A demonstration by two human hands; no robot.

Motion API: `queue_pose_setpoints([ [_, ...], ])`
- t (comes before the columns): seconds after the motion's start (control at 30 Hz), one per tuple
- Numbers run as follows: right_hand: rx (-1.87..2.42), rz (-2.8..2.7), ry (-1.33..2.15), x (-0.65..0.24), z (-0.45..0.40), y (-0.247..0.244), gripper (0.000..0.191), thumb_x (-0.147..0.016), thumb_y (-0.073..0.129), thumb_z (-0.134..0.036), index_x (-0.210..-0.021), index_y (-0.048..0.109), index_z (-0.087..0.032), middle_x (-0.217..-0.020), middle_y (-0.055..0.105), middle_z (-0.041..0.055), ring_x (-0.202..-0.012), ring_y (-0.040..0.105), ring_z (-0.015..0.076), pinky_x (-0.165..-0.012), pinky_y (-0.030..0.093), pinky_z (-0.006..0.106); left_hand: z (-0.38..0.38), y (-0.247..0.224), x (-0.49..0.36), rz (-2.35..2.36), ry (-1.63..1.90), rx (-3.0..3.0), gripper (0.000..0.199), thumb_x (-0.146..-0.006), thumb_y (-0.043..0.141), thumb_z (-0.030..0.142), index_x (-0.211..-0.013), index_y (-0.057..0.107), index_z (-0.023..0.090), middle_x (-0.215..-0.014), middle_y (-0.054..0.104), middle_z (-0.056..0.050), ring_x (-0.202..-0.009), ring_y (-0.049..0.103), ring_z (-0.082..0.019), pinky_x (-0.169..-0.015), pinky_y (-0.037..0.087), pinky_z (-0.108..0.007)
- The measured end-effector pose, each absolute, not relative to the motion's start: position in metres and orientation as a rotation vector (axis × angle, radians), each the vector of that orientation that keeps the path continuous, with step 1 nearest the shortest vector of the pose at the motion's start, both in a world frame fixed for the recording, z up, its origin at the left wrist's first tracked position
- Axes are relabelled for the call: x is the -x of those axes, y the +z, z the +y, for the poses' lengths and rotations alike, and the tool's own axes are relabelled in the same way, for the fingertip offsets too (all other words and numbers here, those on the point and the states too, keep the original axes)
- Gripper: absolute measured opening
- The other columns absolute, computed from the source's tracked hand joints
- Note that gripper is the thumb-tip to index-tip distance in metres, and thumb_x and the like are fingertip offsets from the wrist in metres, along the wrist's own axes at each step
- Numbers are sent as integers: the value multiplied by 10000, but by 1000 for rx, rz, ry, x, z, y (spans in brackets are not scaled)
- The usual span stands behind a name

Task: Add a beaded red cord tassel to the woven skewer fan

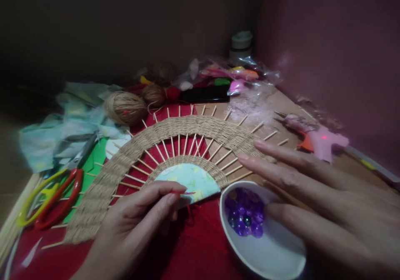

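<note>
While a white bowl (275, 251) sits tilted toward me at the near right of the work, I can see a cluster of glossy purple beads (245, 217) gathered at its far left, the rest of its inside bare. Behind, a clear plastic bag (268, 73) lies crumpled around pink, orange and yellow pieces too blurred to name.

The person's left hand (134, 226) has thumb and forefinger pressed together on a thin red thread (187, 193), a loose length dangling beneath. The right hand (337, 205) is spread wide, with nothing visible in its grasp; its thumb reaches over the bowl to the beads, though I can't tell whether it touches them. Two of its fingertips stretch over the right end of the woven fan (175, 126).

That fan arches across the middle of the table behind both hands: a broad tan band and a narrower inner one, woven over pale sticks (179, 146) that radiate from a half-round of light blue patterned cloth (187, 173).
</note>
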State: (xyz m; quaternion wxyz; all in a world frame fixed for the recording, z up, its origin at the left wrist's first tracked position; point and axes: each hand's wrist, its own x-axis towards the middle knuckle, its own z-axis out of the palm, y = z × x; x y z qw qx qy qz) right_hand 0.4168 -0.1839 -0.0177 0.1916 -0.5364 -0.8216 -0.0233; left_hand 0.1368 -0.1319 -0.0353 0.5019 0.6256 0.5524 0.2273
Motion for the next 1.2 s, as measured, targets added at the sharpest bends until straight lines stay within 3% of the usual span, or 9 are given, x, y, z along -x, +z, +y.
queue_pose_setpoints([
  [0.1, 1456, -2338, 31, -418, -183, -13, 403, -914, 353, -189, -1165, 639, -325, -1360, 525, -35, -1290, 439, 289, -911, 531, 470, -132, -37, -134, 1340, 542, -1498, 236, -860, 575, 394, -994, 672, 225, -763, 709, -48, -654, 673, -186, -576, 542, -258],
  [0.17, 1441, -2339, 59, -420, -180, -10, 377, -911, 361, -171, -1045, 688, -301, -1332, 555, -37, -1295, 436, 277, -924, 523, 453, -133, -39, -132, 1345, 534, -1469, 255, -860, 571, 400, -1016, 664, 221, -820, 718, -64, -688, 685, -208, -586, 553, -279],
  [0.37, 1343, -2379, 54, -425, -175, -7, 280, -898, 454, -213, -1031, 688, -290, -1188, 661, 19, -1167, 557, 258, -865, 544, 397, -132, -44, -128, 1338, 513, -1449, 254, -863, 567, 408, -1036, 647, 239, -812, 715, -57, -683, 688, -215, -571, 549, -292],
  [0.47, 1284, -2405, -48, -421, -178, -7, 274, -916, 433, -193, -898, 702, -242, -1106, 691, 56, -1093, 592, 259, -835, 533, 395, -131, -44, -129, 1340, 528, -1500, 258, -864, 565, 412, -1033, 648, 237, -808, 715, -58, -669, 681, -205, -569, 543, -287],
  [0.6, 1144, -2447, -15, -419, -178, -7, 354, -952, 366, -225, -763, 666, -215, -936, 720, 63, -848, 649, 211, -683, 522, 326, -132, -38, -134, 1361, 545, -1543, 248, -855, 576, 408, -999, 668, 228, -722, 694, -40, -634, 659, -176, -543, 518, -248],
  [0.77, 1122, -2461, 11, -422, -178, -8, 391, -970, 312, -240, -752, 636, -219, -920, 715, 67, -789, 637, 201, -635, 494, 324, -133, -30, -144, 1391, 597, -1505, 238, -835, 595, 408, -924, 696, 212, -649, 667, -28, -542, 598, -133, -464, 458, -204],
  [0.93, 1211, -2578, -53, -424, -182, 3, 424, -980, 236, -247, -887, 649, -262, -1018, 698, 53, -839, 635, 217, -609, 485, 340, -133, -32, -144, 1332, 564, -1462, 247, -844, 583, 405, -952, 681, 205, -704, 684, -51, -580, 623, -157, -487, 472, -234],
  [1.07, 1343, -2561, -192, -421, -182, 10, 509, -991, 153, -293, -948, 660, -278, -1164, 656, 44, -973, 613, 212, -685, 507, 323, -131, -34, -141, 1308, 552, -1476, 254, -858, 567, 411, -971, 665, 206, -765, 703, -67, -631, 648, -176, -521, 491, -249],
  [1.2, 1277, -2477, -242, -417, -178, 9, 540, -993, 136, -274, -920, 671, -277, -1144, 670, 33, -989, 623, 187, -715, 522, 296, -132, -33, -142, 1308, 542, -1496, 253, -865, 558, 414, -980, 660, 213, -782, 708, -66, -646, 655, -180, -528, 494, -251],
])
